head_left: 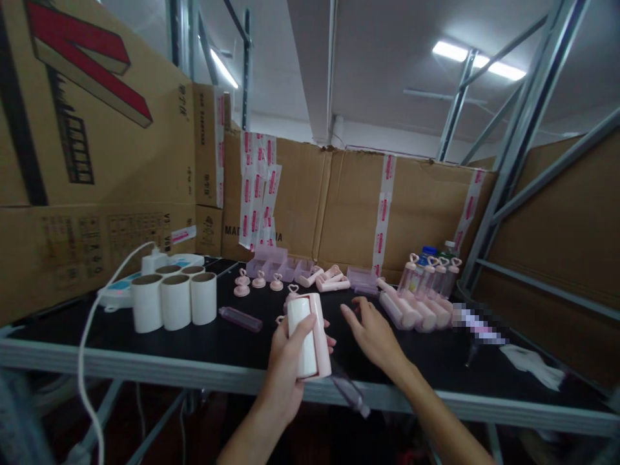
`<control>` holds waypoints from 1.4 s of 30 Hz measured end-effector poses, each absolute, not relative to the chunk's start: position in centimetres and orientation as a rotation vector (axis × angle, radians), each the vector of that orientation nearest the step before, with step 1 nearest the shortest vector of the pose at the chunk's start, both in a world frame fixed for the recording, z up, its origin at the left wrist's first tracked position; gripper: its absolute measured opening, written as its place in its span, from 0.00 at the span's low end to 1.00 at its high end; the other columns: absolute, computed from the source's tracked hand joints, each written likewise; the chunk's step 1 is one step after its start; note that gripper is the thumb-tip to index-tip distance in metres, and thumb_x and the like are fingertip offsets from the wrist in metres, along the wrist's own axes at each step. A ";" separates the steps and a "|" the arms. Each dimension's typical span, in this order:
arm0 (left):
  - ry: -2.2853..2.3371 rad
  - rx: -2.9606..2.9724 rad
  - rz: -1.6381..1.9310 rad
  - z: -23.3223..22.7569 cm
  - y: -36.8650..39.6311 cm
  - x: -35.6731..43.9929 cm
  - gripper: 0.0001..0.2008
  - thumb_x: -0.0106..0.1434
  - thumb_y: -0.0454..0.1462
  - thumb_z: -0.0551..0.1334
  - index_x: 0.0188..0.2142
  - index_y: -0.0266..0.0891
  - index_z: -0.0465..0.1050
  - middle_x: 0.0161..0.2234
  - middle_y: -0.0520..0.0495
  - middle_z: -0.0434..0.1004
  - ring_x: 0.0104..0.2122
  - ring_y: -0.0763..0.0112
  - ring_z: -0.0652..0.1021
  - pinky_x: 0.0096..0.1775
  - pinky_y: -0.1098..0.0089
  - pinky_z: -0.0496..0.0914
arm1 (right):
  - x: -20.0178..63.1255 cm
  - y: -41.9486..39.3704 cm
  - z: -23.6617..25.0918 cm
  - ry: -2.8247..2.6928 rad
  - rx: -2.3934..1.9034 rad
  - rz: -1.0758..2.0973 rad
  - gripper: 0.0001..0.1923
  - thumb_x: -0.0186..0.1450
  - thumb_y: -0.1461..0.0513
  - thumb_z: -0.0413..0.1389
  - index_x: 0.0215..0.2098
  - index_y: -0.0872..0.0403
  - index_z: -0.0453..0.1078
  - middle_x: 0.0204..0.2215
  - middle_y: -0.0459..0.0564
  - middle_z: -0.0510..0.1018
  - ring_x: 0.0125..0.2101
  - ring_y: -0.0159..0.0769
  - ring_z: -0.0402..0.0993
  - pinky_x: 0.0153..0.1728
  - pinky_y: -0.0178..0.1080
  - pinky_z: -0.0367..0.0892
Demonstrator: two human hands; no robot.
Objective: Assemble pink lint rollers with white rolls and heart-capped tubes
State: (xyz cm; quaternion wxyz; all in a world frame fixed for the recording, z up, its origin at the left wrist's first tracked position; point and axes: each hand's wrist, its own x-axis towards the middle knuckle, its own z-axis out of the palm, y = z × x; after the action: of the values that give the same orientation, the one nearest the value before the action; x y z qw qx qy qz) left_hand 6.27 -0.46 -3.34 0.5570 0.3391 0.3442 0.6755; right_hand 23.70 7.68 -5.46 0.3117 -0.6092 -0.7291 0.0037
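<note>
the left hand (285, 371) wraps its fingers around a pink-cased lint roller (309, 336), upright over the near edge of the black worktable (145, 336). the right hand (372, 336) hovers beside it, fingers loosely spread. cardboard boxes (97, 161) wall the bench under a fluorescent ceiling light (477, 61).

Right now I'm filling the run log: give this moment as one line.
left hand: holds pink roller case upright | right hand: open, empty, above black table | white rolls far left

Taped brown cardboard walls (339, 206) enclose the far side of a black metal-edged worktable (145, 342), grey steel racking (508, 161) right, fluorescent ceiling lights (477, 61) above.
</note>
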 end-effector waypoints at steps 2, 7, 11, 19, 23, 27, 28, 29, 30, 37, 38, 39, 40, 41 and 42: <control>0.819 0.803 1.664 -4.5 0.1 7.4 0.24 0.56 0.46 0.72 0.48 0.37 0.72 0.34 0.45 0.83 0.24 0.67 0.82 0.26 0.71 0.76 | 22.2 5.9 -6.2 -1.917 -1.499 0.012 0.22 0.75 0.48 0.48 0.56 0.54 0.68 0.50 0.59 0.78 0.47 0.48 0.76 0.46 0.45 0.69; 0.861 0.890 1.819 -6.4 0.9 8.8 0.25 0.56 0.47 0.73 0.47 0.41 0.70 0.34 0.50 0.80 0.25 0.69 0.82 0.27 0.72 0.76 | 20.9 -0.6 -9.0 -1.641 -0.983 -0.172 0.07 0.73 0.64 0.49 0.41 0.52 0.68 0.35 0.53 0.76 0.38 0.43 0.73 0.41 0.45 0.68; 0.860 0.999 1.791 -6.7 0.6 8.5 0.22 0.59 0.48 0.71 0.46 0.41 0.68 0.33 0.50 0.79 0.25 0.68 0.82 0.25 0.72 0.76 | 20.1 -5.8 -15.6 -2.018 -0.708 0.073 0.14 0.68 0.66 0.53 0.52 0.52 0.69 0.41 0.55 0.78 0.42 0.44 0.75 0.43 0.46 0.72; 0.817 1.022 1.671 -6.2 0.7 8.1 0.20 0.59 0.45 0.72 0.44 0.40 0.68 0.32 0.52 0.78 0.24 0.67 0.81 0.23 0.70 0.76 | 19.2 -8.2 -26.6 -2.209 -1.435 0.967 0.31 0.69 0.68 0.49 0.71 0.58 0.58 0.68 0.62 0.65 0.67 0.45 0.64 0.66 0.46 0.62; 0.789 0.951 1.650 -5.5 0.6 8.0 0.21 0.58 0.45 0.71 0.45 0.40 0.69 0.32 0.51 0.79 0.23 0.68 0.81 0.24 0.70 0.77 | 20.3 -8.0 -27.0 -2.066 -1.604 0.913 0.23 0.63 0.74 0.50 0.55 0.61 0.71 0.53 0.65 0.78 0.55 0.49 0.75 0.57 0.47 0.69; 0.777 0.888 1.627 -4.9 0.4 7.7 0.22 0.55 0.44 0.72 0.45 0.38 0.70 0.31 0.50 0.80 0.23 0.67 0.81 0.24 0.70 0.76 | 21.4 -7.4 -25.4 -2.011 -1.596 0.977 0.18 0.61 0.75 0.51 0.47 0.56 0.71 0.41 0.57 0.82 0.43 0.47 0.80 0.47 0.45 0.72; 0.775 0.871 1.625 -4.8 0.4 7.5 0.22 0.55 0.44 0.72 0.45 0.37 0.71 0.31 0.49 0.80 0.22 0.68 0.81 0.24 0.70 0.76 | 21.7 -7.3 -24.4 -1.956 -1.513 1.041 0.18 0.63 0.73 0.53 0.48 0.54 0.71 0.41 0.54 0.82 0.42 0.44 0.80 0.46 0.44 0.73; 0.773 0.855 1.622 -4.6 0.5 7.3 0.22 0.55 0.44 0.71 0.45 0.37 0.71 0.31 0.49 0.81 0.22 0.68 0.80 0.24 0.71 0.76 | 21.9 -7.3 -23.1 -1.867 -1.398 1.127 0.17 0.64 0.71 0.54 0.50 0.52 0.70 0.41 0.52 0.82 0.42 0.42 0.80 0.45 0.42 0.73; 0.770 0.838 1.620 -4.4 0.5 7.1 0.21 0.56 0.44 0.71 0.45 0.36 0.72 0.31 0.49 0.81 0.22 0.68 0.80 0.23 0.71 0.75 | 22.3 -7.5 -21.5 -1.751 -1.258 1.225 0.16 0.66 0.67 0.57 0.52 0.51 0.70 0.41 0.51 0.81 0.42 0.41 0.79 0.45 0.42 0.73; 0.671 0.712 1.588 -2.2 -0.8 6.3 0.15 0.58 0.43 0.68 0.38 0.32 0.76 0.29 0.47 0.81 0.25 0.69 0.80 0.28 0.72 0.76 | 25.5 -7.2 -7.8 -1.217 -0.661 1.355 0.19 0.63 0.54 0.69 0.50 0.50 0.75 0.42 0.51 0.79 0.46 0.42 0.79 0.53 0.47 0.73; 0.663 0.708 1.580 -1.9 -1.2 6.3 0.15 0.57 0.43 0.69 0.38 0.32 0.76 0.29 0.47 0.81 0.25 0.69 0.80 0.28 0.72 0.77 | 25.8 -6.7 -6.3 -1.179 -0.617 1.244 0.18 0.62 0.55 0.70 0.47 0.49 0.75 0.41 0.50 0.79 0.45 0.40 0.79 0.52 0.44 0.74; 0.676 0.703 1.568 -1.6 -1.7 6.3 0.16 0.57 0.43 0.69 0.37 0.31 0.76 0.29 0.46 0.81 0.26 0.69 0.80 0.28 0.72 0.76 | 26.0 -6.2 -5.0 -1.138 -0.574 1.130 0.17 0.61 0.55 0.71 0.45 0.49 0.75 0.40 0.49 0.79 0.44 0.38 0.79 0.49 0.39 0.74; 0.690 0.697 1.563 -1.4 -2.2 6.4 0.17 0.56 0.43 0.70 0.38 0.31 0.75 0.29 0.45 0.81 0.26 0.68 0.80 0.28 0.72 0.76 | 26.1 -5.6 -3.9 -1.102 -0.536 1.032 0.17 0.60 0.55 0.72 0.43 0.49 0.74 0.39 0.48 0.80 0.42 0.35 0.78 0.45 0.34 0.74; 0.705 0.683 1.548 -1.1 -2.8 6.4 0.18 0.56 0.44 0.70 0.39 0.31 0.75 0.29 0.45 0.81 0.25 0.69 0.79 0.27 0.72 0.75 | 26.0 -5.1 -3.0 -1.079 -0.506 0.965 0.17 0.60 0.55 0.72 0.43 0.49 0.73 0.38 0.47 0.80 0.38 0.32 0.77 0.40 0.31 0.74; 0.724 0.662 1.543 -0.9 -3.3 6.5 0.20 0.55 0.45 0.71 0.40 0.32 0.74 0.29 0.46 0.82 0.24 0.69 0.79 0.26 0.72 0.75 | 25.8 -4.6 -2.2 -1.065 -0.482 0.923 0.17 0.61 0.55 0.71 0.42 0.49 0.72 0.37 0.48 0.82 0.33 0.29 0.76 0.34 0.28 0.72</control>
State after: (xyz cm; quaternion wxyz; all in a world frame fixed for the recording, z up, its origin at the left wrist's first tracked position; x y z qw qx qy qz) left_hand 6.49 -3.30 -0.92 0.6103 0.2868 0.3136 0.6685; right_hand 25.79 -4.63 -2.25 0.7352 -0.2195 -0.4845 0.4202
